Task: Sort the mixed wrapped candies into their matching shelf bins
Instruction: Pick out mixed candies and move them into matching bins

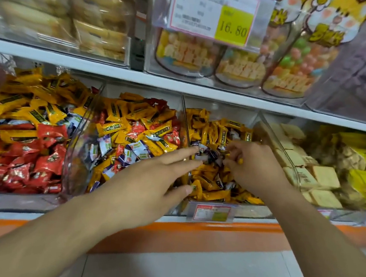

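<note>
Sorting looks far from done: the left bin (pixel 21 136) and middle bin (pixel 133 138) are mixed, while the left hand (pixel 151 180) reaches with straight fingers and the right hand (pixel 248 164) pinches purple-white candies (pixel 209 156) among yellow candies (pixel 213 186) in the third bin (pixel 216 110)

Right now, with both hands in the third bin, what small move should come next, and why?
Probably the right hand should lift out the white-and-purple candies it pinches; they lie amid yellow candies, and their like fills the second bin.
</note>
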`<state>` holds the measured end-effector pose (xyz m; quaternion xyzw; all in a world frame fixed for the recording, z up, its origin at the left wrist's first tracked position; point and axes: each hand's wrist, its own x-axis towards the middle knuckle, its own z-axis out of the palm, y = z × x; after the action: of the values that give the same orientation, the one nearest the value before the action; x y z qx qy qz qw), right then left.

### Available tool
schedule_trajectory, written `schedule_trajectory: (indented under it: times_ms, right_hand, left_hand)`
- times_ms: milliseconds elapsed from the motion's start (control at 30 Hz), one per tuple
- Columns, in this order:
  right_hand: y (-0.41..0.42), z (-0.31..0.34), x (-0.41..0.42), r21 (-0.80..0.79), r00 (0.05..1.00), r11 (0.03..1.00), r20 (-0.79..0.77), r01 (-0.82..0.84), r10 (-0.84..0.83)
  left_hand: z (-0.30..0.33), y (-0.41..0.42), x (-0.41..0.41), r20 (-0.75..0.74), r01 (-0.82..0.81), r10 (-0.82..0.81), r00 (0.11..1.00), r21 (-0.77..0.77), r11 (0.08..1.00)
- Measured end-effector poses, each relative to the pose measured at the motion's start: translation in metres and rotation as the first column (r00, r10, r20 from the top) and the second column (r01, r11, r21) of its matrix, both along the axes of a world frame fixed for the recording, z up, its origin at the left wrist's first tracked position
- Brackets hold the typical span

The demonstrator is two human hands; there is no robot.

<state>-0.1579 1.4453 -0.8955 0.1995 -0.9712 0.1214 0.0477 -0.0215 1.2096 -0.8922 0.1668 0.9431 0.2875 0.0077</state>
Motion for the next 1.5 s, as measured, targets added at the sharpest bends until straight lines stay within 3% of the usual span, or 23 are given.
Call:
schedule_trajectory:
  times_ms: [133,233,500,667,800,967,1067,1167,1267,1367,1500]
  right_hand:
    - [-0.013,-0.005,-0.004,0.062,0.991,0.99,0.034,-0.13,0.128]
    - [-0.015,-0.007,-0.007,0.078,0.991,0.991,0.088,-0.105,0.098]
    - [-0.009,-0.015,-0.007,0.083,0.993,0.991,-0.043,-0.105,0.109]
    - [-0.007,-0.014,-0.01,-0.05,0.985,0.997,-0.164,-0.059,0.05]
    - [-0.008,-0.001,-0.004,-0.266,0.996,0.961,-0.044,0.068,-0.083]
    - [-0.021,0.022,0.021,-0.466,0.996,0.883,0.085,0.052,-0.014]
    - [-0.042,0.034,0.047,-0.471,0.989,0.878,0.072,-0.079,0.127]
    - [-0.063,0.036,0.064,-0.504,0.959,0.845,0.101,-0.179,0.264]
    - [-0.073,0.035,0.071,-0.513,0.93,0.837,0.178,-0.192,0.322]
    - [-0.063,0.033,0.059,-0.551,0.94,0.823,0.187,-0.14,0.285]
    - [-0.042,0.021,0.03,-0.456,0.998,0.89,0.063,0.008,0.023]
  left_hand:
    - [0.001,0.001,0.002,0.015,-0.008,0.008,1.0,0.001,1.0]
    - [0.003,0.001,0.004,0.035,-0.012,0.012,0.999,-0.022,1.0]
    - [0.004,-0.001,0.004,0.045,-0.004,0.005,0.999,-0.02,1.0]
    - [0.003,-0.002,0.004,0.046,0.0,0.001,0.999,-0.016,1.0]
    - [0.003,-0.002,0.002,0.053,-0.012,0.012,0.999,0.005,1.0]
    - [0.005,-0.002,-0.001,-0.016,-0.135,0.138,0.99,0.111,0.985]
    - [0.013,-0.004,-0.001,-0.051,-0.279,0.311,0.949,0.324,0.904]
    - [0.02,-0.013,-0.001,0.058,-0.321,0.344,0.937,0.524,0.789]
    - [0.025,-0.022,0.001,0.115,-0.354,0.353,0.929,0.559,0.75]
    - [0.027,-0.036,0.002,0.083,-0.461,0.484,0.871,0.479,0.747]
    - [0.024,-0.049,0.003,-0.028,-0.546,0.552,0.833,0.112,0.83]
